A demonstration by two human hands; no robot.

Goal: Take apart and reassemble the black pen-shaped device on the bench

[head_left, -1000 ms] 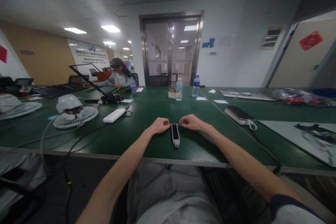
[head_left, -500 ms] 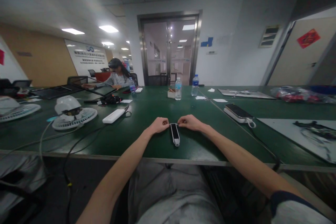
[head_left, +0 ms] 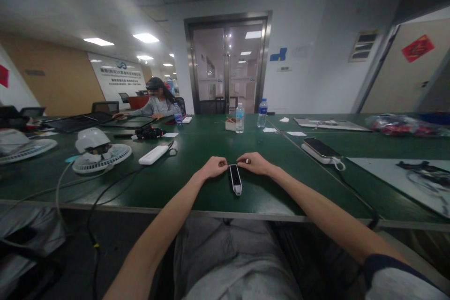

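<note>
A slim white scanning pen (head_left: 236, 179) with a long black screen lies on the green table (head_left: 197, 197) in front of me, its narrow clear tip toward me. At its far left corner, my left hand (head_left: 215, 167) is closed in a pinch, thumb and forefinger touching it. My right hand (head_left: 255, 164) pinches the far right corner in the same way, fingers curled. Both wrists are low, near the tabletop. Anything small between the fingertips is too tiny to make out.
Left of my hands are a white power strip (head_left: 153, 154) and a white fan (head_left: 101, 157) with cables. A small box (head_left: 230, 125) and two water bottles (head_left: 239, 119) stand ahead. On the right, a phone (head_left: 321, 147) rests on a white case. A person (head_left: 160, 101) sits far left.
Both hands stay at the far end of the scanning pen, with only a slight shift of the right fingers. The person across has lowered the dark flat panel onto the table.
</note>
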